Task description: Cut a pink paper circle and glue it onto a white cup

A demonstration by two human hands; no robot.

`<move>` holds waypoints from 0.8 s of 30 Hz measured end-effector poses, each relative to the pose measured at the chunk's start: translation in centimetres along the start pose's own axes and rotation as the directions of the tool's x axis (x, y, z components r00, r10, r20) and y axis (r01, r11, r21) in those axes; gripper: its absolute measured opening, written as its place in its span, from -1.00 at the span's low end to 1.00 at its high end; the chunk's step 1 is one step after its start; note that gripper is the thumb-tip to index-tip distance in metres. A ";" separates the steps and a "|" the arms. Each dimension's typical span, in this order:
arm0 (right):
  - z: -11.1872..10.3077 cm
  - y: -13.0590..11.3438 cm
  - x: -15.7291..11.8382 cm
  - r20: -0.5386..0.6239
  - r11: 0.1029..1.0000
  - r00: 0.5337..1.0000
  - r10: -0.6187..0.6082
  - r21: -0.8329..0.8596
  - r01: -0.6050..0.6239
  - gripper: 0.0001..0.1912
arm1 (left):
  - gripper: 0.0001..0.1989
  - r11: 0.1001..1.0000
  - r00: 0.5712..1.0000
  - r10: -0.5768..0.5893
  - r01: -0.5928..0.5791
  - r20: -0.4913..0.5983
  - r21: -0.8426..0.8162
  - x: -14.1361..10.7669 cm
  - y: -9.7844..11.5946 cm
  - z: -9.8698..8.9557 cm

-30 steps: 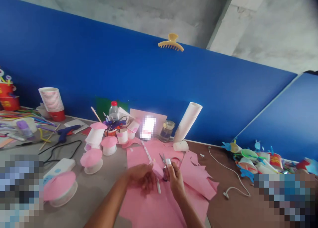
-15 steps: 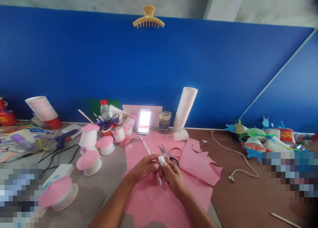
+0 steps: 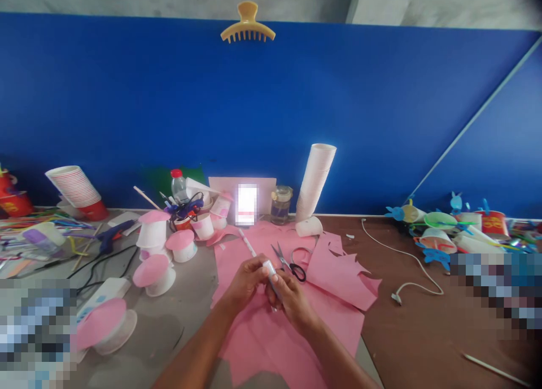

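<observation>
My right hand (image 3: 292,298) is closed around a short white cylinder (image 3: 270,268), its thumb along the side. What kind of thing the cylinder is, I cannot make out. Close beside it my left hand (image 3: 247,282) is closed, with its fingertips touching the cylinder's upper end. A slim white stick with faint marks (image 3: 246,241) slants from beyond the left fingers; the hands hide where it ends. Both hands are above pink paper (image 3: 292,344). Scissors with dark handles (image 3: 292,265) lie open on the paper, just past the right hand.
White cups with pink discs (image 3: 154,273) stand to the left, near a blue glue gun (image 3: 112,236) and its cord. Behind are a lit phone (image 3: 246,204), a glass jar (image 3: 280,205) and a leaning cup stack (image 3: 315,180). A white cable (image 3: 417,259) lies right.
The white cylinder has tilted slightly and moved a little left, and my left fingers have closed in on its upper end. The view has shifted slightly.
</observation>
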State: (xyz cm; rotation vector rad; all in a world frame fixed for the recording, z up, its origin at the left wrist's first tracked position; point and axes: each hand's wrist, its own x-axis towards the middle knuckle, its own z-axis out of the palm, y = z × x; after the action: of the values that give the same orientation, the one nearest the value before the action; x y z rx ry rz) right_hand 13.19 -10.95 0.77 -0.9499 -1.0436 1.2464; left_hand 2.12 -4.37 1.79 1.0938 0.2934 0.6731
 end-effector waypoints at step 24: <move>0.7 0.9 1.2 -0.204 0.795 0.909 -0.362 -0.576 0.188 -0.67 | -0.76 0.988 0.953 0.145 -0.154 -0.267 -0.014 0.5 -0.7 0.0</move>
State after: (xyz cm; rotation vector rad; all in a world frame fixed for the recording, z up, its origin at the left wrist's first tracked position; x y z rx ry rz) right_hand 12.35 -9.63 0.21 -1.3193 -1.2622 0.5226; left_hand 2.77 -4.31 1.20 0.9992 0.4303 0.9604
